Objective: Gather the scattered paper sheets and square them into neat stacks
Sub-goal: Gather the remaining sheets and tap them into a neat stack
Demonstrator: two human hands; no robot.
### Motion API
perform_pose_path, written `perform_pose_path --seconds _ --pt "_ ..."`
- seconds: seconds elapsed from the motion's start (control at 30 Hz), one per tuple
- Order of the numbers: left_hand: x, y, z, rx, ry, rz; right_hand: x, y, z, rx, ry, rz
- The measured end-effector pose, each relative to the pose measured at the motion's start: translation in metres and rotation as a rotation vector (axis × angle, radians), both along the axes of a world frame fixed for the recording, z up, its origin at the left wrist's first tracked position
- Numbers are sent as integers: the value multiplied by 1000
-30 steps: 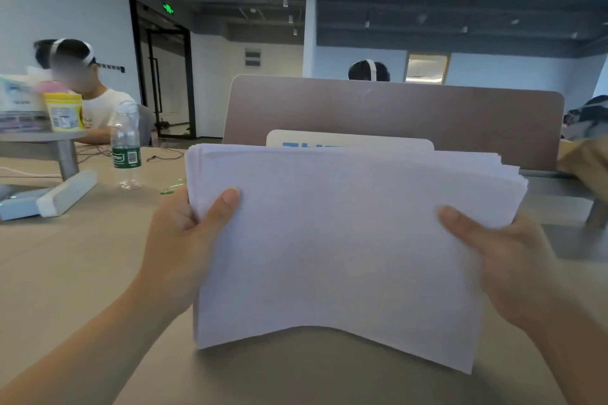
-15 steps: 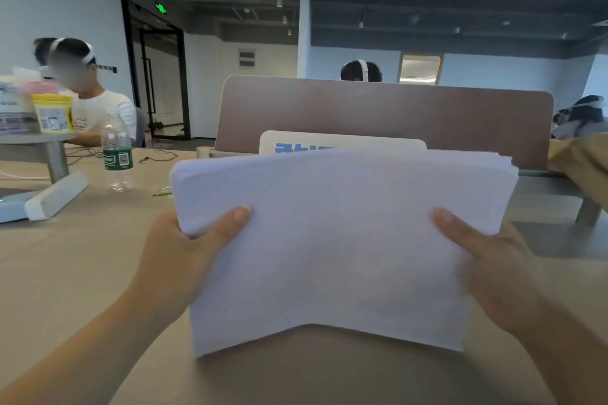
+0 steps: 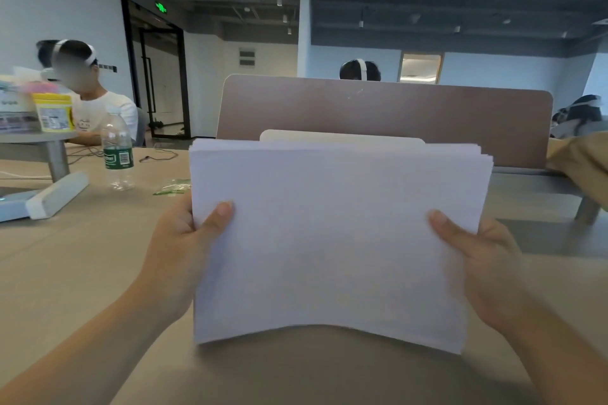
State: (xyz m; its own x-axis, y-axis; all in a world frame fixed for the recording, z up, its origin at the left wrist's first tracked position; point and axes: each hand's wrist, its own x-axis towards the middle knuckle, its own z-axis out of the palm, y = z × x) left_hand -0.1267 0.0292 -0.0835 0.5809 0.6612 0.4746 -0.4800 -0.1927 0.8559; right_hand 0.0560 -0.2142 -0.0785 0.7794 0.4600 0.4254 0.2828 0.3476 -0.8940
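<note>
Now held upright over the tan desk (image 3: 82, 273), a thick stack of white paper sheets (image 3: 329, 240) is gripped at both short sides. The left hand (image 3: 177, 250) and the right hand (image 3: 487, 270) each clamp it, thumbs on the near face, fingers hidden behind. Compared with half a second earlier, the stack stands higher and covers the blue lettering on the white card (image 3: 342, 135) behind it. Its bottom edge bows upward in the middle and appears to meet the desk at the corners. Sheet edges at the stack's top right corner remain staggered, so squaring looks unfinished and more tapping seems needed. A water bottle (image 3: 117, 154) stands well to the stack's left, a brown partition (image 3: 378, 108) behind it.
</note>
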Motion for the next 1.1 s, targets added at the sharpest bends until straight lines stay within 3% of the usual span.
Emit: perform_pose_path --seconds 0.13,0.33,0.57,0.73,0.93,1.1 --pt "-3 -4 13 59 -26 -49 1 -5 12 71 -44 25" --pt "-5 -3 -6 -35 97 -201 6 -4 -1 -29 -3 31" --pt "-1 -8 2 -55 -8 -131 0 -5 9 37 -19 51" --pt "0 3 -12 -73 72 -143 7 0 -9 -72 11 77" --pt "4 -7 -8 -28 64 122 10 0 -14 -100 39 129" --pt "6 -7 -6 -176 37 131 14 -2 -20 -139 247 135"
